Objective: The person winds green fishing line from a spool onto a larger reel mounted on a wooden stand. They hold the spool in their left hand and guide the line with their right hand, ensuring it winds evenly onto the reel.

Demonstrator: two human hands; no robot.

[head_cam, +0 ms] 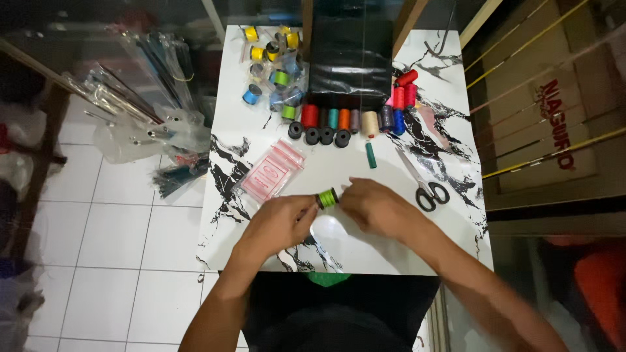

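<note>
Near edge of surface (261, 140): both hands grip one green spool (327, 197).
Left hand (279, 221): closed on spool's left end.
Right hand (375, 207): closed on its right end.

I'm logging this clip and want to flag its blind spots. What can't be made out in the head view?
- Green spool: its ends are covered by the left hand and right hand.
- Whether any thread runs off it: too fine to tell.
- Clear bags at the table's left: contents blurred by glare.
- Black bag: opaque, contents hidden.
</note>
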